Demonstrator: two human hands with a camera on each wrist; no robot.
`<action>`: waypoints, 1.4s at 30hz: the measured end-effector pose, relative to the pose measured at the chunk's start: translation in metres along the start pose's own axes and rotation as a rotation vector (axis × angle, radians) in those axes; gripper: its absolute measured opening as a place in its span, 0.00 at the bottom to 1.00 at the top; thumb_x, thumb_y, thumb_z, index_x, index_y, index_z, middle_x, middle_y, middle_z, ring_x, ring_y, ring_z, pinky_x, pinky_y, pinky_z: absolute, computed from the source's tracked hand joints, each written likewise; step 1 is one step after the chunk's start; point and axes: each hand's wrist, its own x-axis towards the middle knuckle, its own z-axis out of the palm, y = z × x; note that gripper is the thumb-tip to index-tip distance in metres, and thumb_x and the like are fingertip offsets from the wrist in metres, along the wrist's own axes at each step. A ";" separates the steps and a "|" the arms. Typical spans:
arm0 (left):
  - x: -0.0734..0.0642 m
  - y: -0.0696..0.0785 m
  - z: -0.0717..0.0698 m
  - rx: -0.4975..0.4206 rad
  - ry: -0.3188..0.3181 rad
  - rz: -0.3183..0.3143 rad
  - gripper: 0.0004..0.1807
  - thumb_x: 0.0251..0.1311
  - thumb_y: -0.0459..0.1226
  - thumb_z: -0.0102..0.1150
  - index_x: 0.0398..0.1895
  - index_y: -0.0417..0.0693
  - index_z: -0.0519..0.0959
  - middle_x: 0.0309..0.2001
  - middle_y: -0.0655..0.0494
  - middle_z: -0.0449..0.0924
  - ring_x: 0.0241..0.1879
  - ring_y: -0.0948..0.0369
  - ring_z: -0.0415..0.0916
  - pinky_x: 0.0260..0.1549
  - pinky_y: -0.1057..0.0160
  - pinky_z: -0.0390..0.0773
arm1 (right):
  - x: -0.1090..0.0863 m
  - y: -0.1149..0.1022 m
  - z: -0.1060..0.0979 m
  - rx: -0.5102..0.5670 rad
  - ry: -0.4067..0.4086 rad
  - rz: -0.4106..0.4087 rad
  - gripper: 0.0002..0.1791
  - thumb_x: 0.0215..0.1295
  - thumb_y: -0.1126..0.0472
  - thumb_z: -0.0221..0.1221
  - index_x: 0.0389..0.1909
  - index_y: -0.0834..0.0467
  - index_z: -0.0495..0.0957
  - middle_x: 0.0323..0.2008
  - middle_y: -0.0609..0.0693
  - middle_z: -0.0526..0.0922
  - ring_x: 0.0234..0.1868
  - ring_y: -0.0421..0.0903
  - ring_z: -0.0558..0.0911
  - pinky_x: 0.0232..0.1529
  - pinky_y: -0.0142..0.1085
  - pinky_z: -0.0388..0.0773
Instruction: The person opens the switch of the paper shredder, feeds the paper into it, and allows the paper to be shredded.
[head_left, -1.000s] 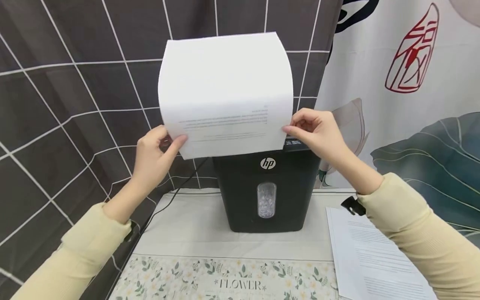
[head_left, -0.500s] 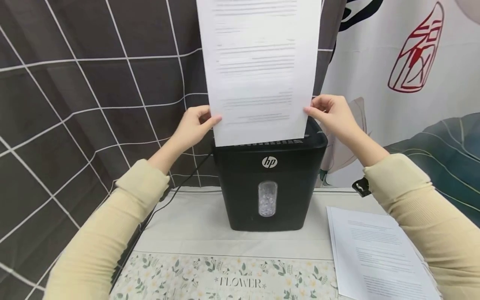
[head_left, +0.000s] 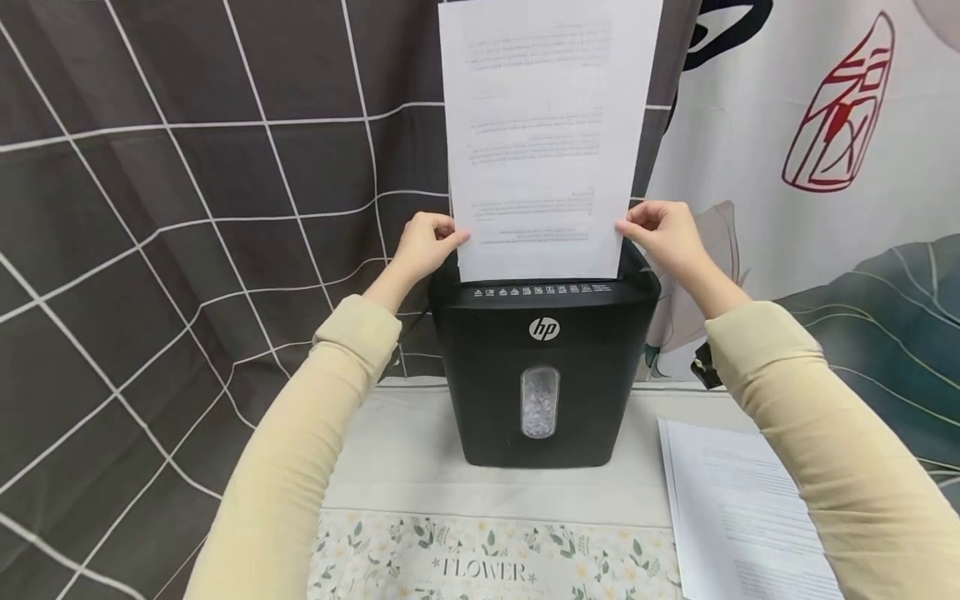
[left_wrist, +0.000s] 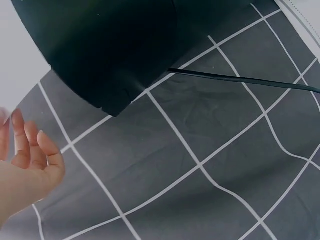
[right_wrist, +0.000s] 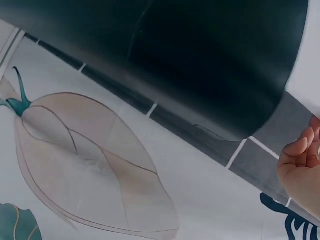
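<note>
A printed sheet of paper [head_left: 536, 142] stands nearly upright over the top of a black HP paper shredder [head_left: 502, 383]. Its lower edge meets the shredder's top behind the row of icons; whether it is inside the slot I cannot tell. My left hand [head_left: 426, 247] pinches the sheet's left edge near the bottom, thumb in front. On the opposite edge, at about the same height, my right hand [head_left: 667, 237] pinches it too. Both wrist views show the shredder's dark side, with the left hand [left_wrist: 32, 155] and the right hand [right_wrist: 302, 162] at the paper's edges.
More printed sheets [head_left: 750, 508] lie on the table at the right, partly behind my right sleeve. A floral mat [head_left: 487, 542] covers the table's front. Dark grid cloth [head_left: 225, 167] hangs behind and left. A black cord [left_wrist: 240, 79] runs from the shredder.
The sheet, curled over toward me at first, has straightened and moved right and down onto the shredder's top. Both hands moved right with it, the left one further and upward.
</note>
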 end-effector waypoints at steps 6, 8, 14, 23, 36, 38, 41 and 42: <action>0.003 -0.006 0.007 0.015 -0.012 -0.032 0.13 0.62 0.39 0.58 0.35 0.36 0.83 0.21 0.54 0.73 0.23 0.62 0.63 0.23 0.70 0.60 | 0.000 0.005 0.003 -0.048 -0.009 -0.014 0.12 0.60 0.66 0.61 0.32 0.74 0.77 0.15 0.30 0.70 0.20 0.30 0.66 0.24 0.23 0.62; 0.004 -0.007 0.008 0.017 -0.012 -0.038 0.13 0.62 0.39 0.58 0.35 0.36 0.83 0.21 0.52 0.74 0.23 0.62 0.63 0.23 0.70 0.60 | 0.001 0.005 0.004 -0.040 -0.009 -0.019 0.12 0.60 0.66 0.61 0.32 0.74 0.77 0.15 0.31 0.71 0.20 0.31 0.66 0.24 0.23 0.62; 0.007 -0.008 0.009 0.008 -0.010 -0.047 0.12 0.62 0.39 0.58 0.36 0.36 0.84 0.24 0.48 0.78 0.24 0.62 0.64 0.24 0.69 0.60 | 0.005 0.004 0.003 -0.015 -0.003 -0.037 0.11 0.59 0.67 0.62 0.32 0.75 0.77 0.16 0.30 0.71 0.20 0.31 0.66 0.24 0.22 0.62; 0.008 -0.012 0.009 0.026 -0.042 -0.055 0.13 0.62 0.38 0.57 0.37 0.36 0.84 0.24 0.47 0.78 0.24 0.62 0.64 0.24 0.70 0.60 | 0.006 0.006 0.006 -0.091 -0.026 -0.060 0.09 0.58 0.69 0.61 0.33 0.74 0.78 0.18 0.32 0.71 0.20 0.27 0.66 0.24 0.19 0.63; 0.008 -0.019 0.011 0.030 -0.141 -0.039 0.12 0.61 0.37 0.58 0.36 0.35 0.83 0.30 0.40 0.83 0.27 0.61 0.67 0.27 0.69 0.62 | 0.004 0.015 0.000 -0.189 -0.188 -0.047 0.10 0.61 0.67 0.59 0.32 0.73 0.77 0.21 0.50 0.75 0.21 0.35 0.66 0.23 0.25 0.62; 0.007 -0.019 0.011 0.034 -0.153 -0.030 0.11 0.61 0.37 0.59 0.34 0.35 0.83 0.26 0.43 0.81 0.25 0.62 0.65 0.26 0.69 0.60 | 0.004 0.016 -0.001 -0.197 -0.216 -0.047 0.09 0.61 0.67 0.59 0.32 0.73 0.76 0.21 0.50 0.74 0.21 0.35 0.65 0.23 0.26 0.62; 0.006 -0.021 0.013 0.037 -0.179 -0.020 0.11 0.61 0.37 0.59 0.32 0.34 0.83 0.21 0.49 0.77 0.22 0.63 0.61 0.24 0.69 0.58 | 0.003 0.018 -0.001 -0.207 -0.265 -0.040 0.09 0.62 0.67 0.58 0.31 0.72 0.75 0.21 0.50 0.72 0.21 0.36 0.65 0.23 0.27 0.61; 0.006 -0.022 0.013 0.038 -0.190 -0.021 0.11 0.61 0.37 0.59 0.33 0.34 0.83 0.21 0.49 0.77 0.22 0.63 0.61 0.24 0.69 0.58 | 0.003 0.018 -0.001 -0.207 -0.276 -0.033 0.09 0.63 0.67 0.58 0.31 0.72 0.75 0.21 0.50 0.71 0.21 0.36 0.64 0.23 0.27 0.60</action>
